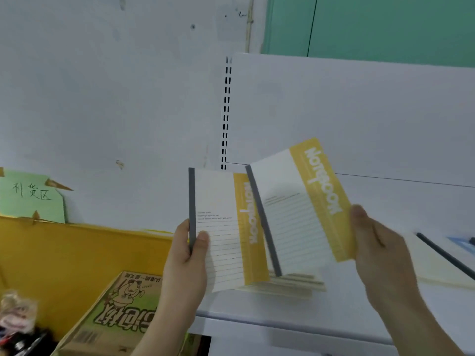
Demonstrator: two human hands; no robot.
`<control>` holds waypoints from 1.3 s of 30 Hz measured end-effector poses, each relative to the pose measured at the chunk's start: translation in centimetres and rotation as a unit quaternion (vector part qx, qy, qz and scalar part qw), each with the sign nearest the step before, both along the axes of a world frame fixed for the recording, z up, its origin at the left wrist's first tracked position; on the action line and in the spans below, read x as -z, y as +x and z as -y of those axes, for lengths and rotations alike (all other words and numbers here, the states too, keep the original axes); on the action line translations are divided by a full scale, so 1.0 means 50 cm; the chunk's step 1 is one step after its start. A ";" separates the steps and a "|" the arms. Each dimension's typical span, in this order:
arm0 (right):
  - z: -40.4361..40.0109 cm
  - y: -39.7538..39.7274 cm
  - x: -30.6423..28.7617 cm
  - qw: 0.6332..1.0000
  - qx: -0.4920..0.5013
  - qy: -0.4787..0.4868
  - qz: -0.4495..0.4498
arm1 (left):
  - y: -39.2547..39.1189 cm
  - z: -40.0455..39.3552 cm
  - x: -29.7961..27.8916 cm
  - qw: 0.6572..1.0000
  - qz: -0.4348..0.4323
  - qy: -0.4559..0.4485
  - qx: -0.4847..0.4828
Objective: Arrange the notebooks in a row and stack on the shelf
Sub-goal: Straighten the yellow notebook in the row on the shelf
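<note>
Left hand (186,249) grips upright yellow notebook (221,227) by grey spine. Right hand (375,242) pinches second yellow notebook (298,204), tilted, overlapping first, above white shelf (359,304); notebook pile (288,285) beneath.

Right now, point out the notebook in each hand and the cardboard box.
left notebook (218,242): head view, lined white cover.
right notebook (290,214): head view, lined white cover.
cardboard box (115,312): head view, printed green top.

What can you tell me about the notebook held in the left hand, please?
The notebook in the left hand has a white, ruled cover with a grey spine strip on its left edge and a yellow band at right bearing white lettering. It is closed, held upright above the white shelf. The left hand pinches its spine edge; the other notebook overlaps its right edge.
</note>
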State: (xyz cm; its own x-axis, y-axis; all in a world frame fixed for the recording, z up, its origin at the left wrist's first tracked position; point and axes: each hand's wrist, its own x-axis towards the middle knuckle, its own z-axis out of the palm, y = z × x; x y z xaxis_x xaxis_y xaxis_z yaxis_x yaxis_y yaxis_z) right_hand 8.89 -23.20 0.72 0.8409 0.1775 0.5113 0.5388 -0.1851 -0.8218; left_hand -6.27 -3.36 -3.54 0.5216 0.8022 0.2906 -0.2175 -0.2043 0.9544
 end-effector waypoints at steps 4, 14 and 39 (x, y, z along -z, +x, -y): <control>-0.038 -0.040 0.055 0.996 0.010 0.028 -0.078 | 0.016 0.036 -0.009 0.997 0.044 -0.025 0.050; -0.007 -0.082 0.131 0.993 0.054 0.037 -0.096 | 0.086 0.138 0.021 0.987 0.062 -0.014 0.147; 0.721 0.079 0.149 0.953 0.202 -0.215 0.062 | 0.376 0.773 0.029 0.948 -0.043 0.067 0.308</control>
